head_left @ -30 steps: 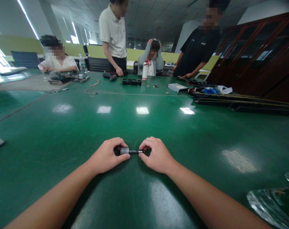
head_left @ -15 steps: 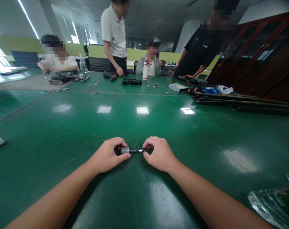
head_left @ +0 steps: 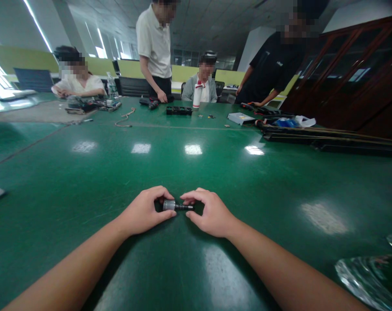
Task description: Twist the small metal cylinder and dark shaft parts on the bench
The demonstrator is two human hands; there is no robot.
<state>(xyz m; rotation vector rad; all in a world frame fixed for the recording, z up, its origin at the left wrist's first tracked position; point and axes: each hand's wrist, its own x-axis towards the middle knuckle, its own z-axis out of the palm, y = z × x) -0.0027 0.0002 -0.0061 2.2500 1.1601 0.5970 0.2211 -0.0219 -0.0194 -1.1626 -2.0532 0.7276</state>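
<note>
beyond the cylinder [head_left: 169, 205], a bottle [head_left: 197, 97] partly hides someone [head_left: 188, 89].

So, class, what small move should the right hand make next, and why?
Probably pinch the shaft with the right hand, which stands open around its tip while the left hand holds the metal cylinder at the other end.

No text can be read, shirt lettering [head_left: 279, 63] included.
</note>
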